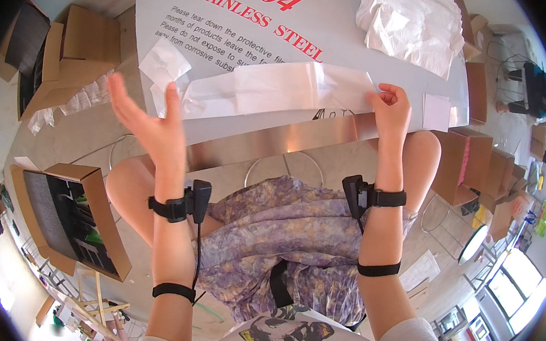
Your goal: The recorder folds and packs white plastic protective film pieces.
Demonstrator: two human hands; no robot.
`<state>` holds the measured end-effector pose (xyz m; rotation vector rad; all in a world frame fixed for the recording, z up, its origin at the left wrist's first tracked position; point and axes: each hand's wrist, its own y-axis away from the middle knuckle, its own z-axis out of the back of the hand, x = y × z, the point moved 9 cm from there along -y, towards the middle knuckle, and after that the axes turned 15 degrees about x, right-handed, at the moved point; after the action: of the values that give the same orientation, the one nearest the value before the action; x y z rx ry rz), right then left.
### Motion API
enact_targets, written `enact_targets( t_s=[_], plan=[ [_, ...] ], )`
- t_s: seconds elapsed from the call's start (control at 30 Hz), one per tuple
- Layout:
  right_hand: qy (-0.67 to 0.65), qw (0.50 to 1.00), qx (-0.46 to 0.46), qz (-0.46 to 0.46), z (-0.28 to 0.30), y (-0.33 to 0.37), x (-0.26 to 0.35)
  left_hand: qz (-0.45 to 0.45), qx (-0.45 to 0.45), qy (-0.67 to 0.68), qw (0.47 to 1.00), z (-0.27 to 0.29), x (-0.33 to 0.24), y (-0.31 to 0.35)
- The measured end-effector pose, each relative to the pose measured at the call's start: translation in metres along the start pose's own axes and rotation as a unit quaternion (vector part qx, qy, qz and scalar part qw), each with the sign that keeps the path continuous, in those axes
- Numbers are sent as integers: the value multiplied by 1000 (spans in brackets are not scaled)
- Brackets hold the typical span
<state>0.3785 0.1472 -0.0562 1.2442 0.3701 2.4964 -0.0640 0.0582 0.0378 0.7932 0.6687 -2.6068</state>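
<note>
Your right hand pinches the right end of the long, creased white paper sheet lying along the near edge of the film-covered stainless steel tabletop, while your left hand hovers flat and empty beside its left end.

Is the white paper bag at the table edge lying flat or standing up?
Lying flat. The white paper bag lies creased on the steel table; the right hand pinches one end.
</note>
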Motion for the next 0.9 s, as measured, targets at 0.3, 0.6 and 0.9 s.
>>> enact_targets(
  t_s=[0.3,0.6,0.9],
  plan=[
    [75,997,26,-8,-7,-2,11,-285,373,7,883,-122,-128,74],
    [-29,996,16,77,3,23,58,-282,373,-23,884,-138,-123,85],
    [-197,944,69,254,-32,64,131,-271,364,-6,891,-136,-125,83]
  ],
)
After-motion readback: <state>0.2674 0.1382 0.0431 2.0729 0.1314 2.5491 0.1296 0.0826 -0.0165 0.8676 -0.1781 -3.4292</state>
